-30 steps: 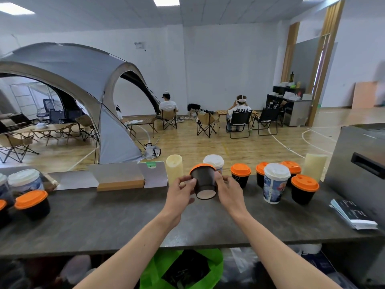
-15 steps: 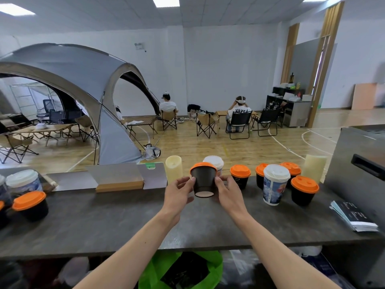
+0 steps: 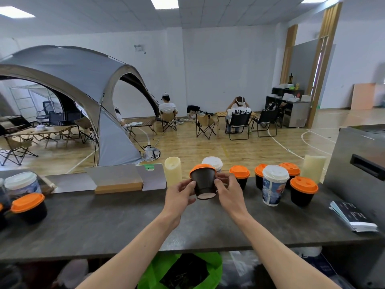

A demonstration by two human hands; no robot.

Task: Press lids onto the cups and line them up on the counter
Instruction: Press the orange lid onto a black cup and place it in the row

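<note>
**Cup tipped further back above the desk**

Raised a little since the earlier frame, the black cup (image 3: 203, 183) now shows more of its pale base to the camera.

Head view: both hands hold it in the air over the grey desk (image 3: 104, 224). The left hand (image 3: 180, 195) pinches its left wall with thumb and fingers; the right hand (image 3: 228, 192) pinches the right wall. An orange lid (image 3: 201, 167) sits on the cup. Its long axis leans away from the viewer, lid end up and far, base end down and near. Behind it stands a white-lidded cup (image 3: 212, 163). To the right, orange-lidded cups (image 3: 239, 176) and a tall printed cup (image 3: 274, 185) stand upright on the desk.
</note>
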